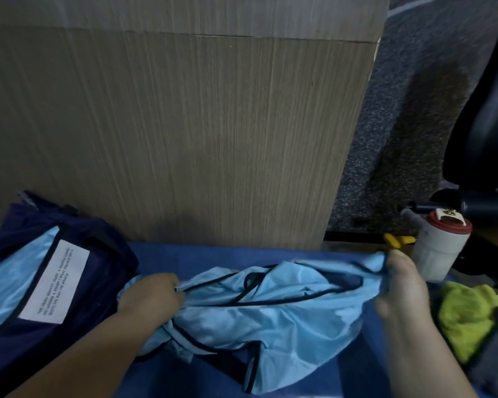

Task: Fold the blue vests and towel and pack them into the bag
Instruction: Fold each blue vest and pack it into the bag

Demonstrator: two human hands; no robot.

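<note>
A light blue vest with dark piping lies crumpled on a darker blue towel spread over the surface. My left hand grips the vest's left edge. My right hand pinches its right corner and stretches the fabric sideways. At the left lies a navy bag with a white printed label; more light blue fabric shows inside it.
A wood-grain panel stands upright right behind the towel. A white jar with a red lid and a yellow object sit at the right. A lime green cloth lies on grey fabric at the right edge. A black chair stands beyond.
</note>
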